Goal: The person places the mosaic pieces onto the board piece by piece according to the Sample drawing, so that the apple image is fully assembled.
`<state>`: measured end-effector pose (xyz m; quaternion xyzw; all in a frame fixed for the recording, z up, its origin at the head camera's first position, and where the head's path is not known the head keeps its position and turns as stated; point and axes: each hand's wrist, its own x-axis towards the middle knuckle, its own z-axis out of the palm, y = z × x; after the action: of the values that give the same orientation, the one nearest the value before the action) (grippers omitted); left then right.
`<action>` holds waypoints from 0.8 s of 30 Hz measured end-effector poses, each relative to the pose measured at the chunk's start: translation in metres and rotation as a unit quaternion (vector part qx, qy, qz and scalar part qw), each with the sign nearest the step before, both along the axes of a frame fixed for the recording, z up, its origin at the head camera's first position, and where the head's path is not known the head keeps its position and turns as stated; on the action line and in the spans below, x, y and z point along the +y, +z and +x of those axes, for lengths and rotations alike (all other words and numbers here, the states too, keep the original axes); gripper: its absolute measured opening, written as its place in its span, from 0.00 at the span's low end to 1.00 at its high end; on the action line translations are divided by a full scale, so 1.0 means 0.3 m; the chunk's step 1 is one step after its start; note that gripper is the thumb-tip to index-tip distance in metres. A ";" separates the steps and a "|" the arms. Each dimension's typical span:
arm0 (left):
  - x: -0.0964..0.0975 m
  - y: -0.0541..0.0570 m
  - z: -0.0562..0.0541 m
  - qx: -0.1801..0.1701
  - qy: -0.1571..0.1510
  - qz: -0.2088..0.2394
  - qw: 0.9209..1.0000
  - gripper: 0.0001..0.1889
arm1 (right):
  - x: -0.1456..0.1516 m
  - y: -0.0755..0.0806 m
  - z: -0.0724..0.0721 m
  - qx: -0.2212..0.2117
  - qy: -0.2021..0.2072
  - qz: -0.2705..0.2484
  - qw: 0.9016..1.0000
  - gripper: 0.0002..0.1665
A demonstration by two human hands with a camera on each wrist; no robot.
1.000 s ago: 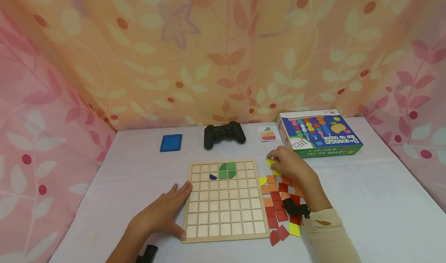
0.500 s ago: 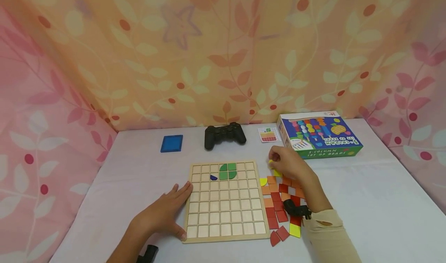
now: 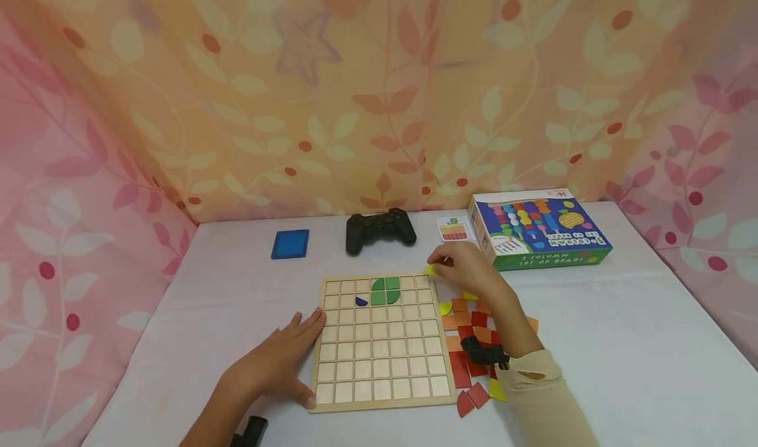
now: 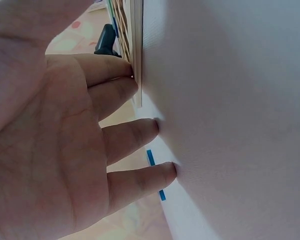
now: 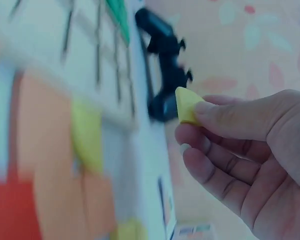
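Observation:
My right hand (image 3: 468, 269) pinches a yellow tile (image 5: 189, 106) with one rounded side between thumb and fingertips, raised near the far right corner of a wooden grid board (image 3: 381, 405). My left hand (image 3: 274, 361) lies along the board's left side, its fingers straight; in the left wrist view two fingertips touch the frame and the other two reach the cloth. Several green tiles (image 3: 385, 291), two of them with a rounded corner, sit together in the far cells. A small dark blue piece (image 3: 362, 301) lies just left of them.
Several orange tiles (image 3: 460, 305) and red tiles (image 3: 459, 369) spread right of the board, partly under my right arm, with yellow ones (image 3: 445, 309) among them. Farther back are a blue square tray (image 3: 290, 243), black game controller (image 3: 381, 230), pattern card (image 3: 456, 228) and bead-set box (image 3: 540, 230).
My right hand has lifted the yellow tile off the pile and carried it left to the board's far right corner. My left hand stays in place at the board.

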<state>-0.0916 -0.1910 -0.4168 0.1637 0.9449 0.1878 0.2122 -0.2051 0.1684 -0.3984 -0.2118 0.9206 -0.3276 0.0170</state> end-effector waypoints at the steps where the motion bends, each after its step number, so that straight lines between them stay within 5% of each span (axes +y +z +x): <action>1: -0.001 -0.001 0.000 -0.002 0.000 0.001 1.000 0.72 | -0.020 0.005 -0.001 0.002 0.004 -0.007 1.000 0.07; 8: 0.000 -0.003 0.000 -0.002 -0.005 -0.003 1.000 0.73 | -0.180 0.021 0.006 -0.002 0.046 -0.032 0.998 0.05; 24: -0.012 -0.003 0.001 -0.004 -0.005 0.007 1.000 0.73 | -0.498 -0.036 0.070 0.039 0.175 0.023 0.984 0.07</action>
<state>-0.0913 -0.1945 -0.4179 0.1691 0.9421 0.1936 0.2155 -0.1842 0.0189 -0.4090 -0.3815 0.8765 -0.2903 0.0432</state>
